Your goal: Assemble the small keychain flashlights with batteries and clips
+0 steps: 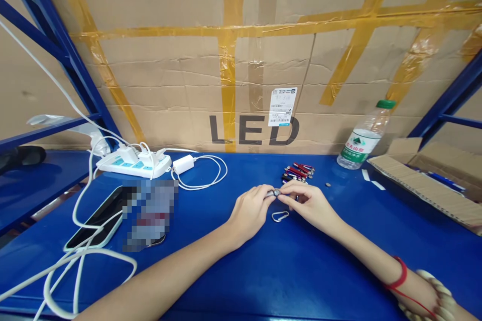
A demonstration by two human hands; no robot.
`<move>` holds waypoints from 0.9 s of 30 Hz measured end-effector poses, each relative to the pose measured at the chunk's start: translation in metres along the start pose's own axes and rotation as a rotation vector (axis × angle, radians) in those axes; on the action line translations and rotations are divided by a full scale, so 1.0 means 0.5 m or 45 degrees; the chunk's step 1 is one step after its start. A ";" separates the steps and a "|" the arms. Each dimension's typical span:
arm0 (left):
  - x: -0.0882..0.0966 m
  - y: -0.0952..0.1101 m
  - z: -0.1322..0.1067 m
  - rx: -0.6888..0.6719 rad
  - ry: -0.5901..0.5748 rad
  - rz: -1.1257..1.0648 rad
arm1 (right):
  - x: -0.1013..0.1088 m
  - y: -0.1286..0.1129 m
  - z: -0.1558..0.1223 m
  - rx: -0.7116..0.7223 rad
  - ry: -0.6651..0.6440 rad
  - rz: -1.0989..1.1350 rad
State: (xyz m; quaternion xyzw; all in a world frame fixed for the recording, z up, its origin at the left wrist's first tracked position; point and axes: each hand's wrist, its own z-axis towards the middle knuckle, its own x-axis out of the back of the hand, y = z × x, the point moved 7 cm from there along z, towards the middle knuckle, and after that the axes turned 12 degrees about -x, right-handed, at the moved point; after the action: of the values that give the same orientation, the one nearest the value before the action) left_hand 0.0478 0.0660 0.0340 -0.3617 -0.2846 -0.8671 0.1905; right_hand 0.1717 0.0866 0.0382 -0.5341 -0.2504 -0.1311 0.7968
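L hand (248, 213) grip pinches small metal tube (276, 192), approx. mid-view over blue desk (241, 281); R hand (312, 205) grip closes thumb + finger on tube's round end. From hands: silver clip (280, 217) nr, 6 o'clock; pile of small red/blue/dark pieces (301, 171) nr, 1 o'clock; tiny disc (328, 184), approx. 3; water bottle (359, 143) w/ green cap, 2 o'clock, farther.

The small grey piece (276, 192) is pinched between the left fingers (260, 191) and right fingers (291, 188), its round end showing; its body, running toward the left grip, is partly hidden.
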 end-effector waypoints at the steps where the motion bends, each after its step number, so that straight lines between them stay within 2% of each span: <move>1: 0.000 0.000 0.000 0.003 -0.003 0.002 | 0.003 -0.004 -0.002 0.030 0.026 -0.057; 6: -0.002 0.001 0.005 0.005 -0.040 0.033 | 0.021 -0.023 -0.016 0.219 0.164 -0.351; 12: -0.008 0.009 0.005 -0.048 -0.124 0.133 | 0.028 -0.035 -0.020 0.327 0.169 -0.280; 17: -0.012 0.012 0.003 -0.090 -0.106 0.102 | 0.025 -0.032 -0.012 0.265 0.112 -0.155; 27: -0.005 0.008 0.004 -0.023 -0.082 0.063 | 0.021 -0.027 -0.010 0.021 0.053 0.015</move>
State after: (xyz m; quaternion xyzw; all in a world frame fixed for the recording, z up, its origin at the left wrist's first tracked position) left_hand 0.0526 0.0644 0.0349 -0.3981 -0.2739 -0.8526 0.1992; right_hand 0.1753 0.0774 0.0530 -0.5260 -0.2317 -0.1355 0.8070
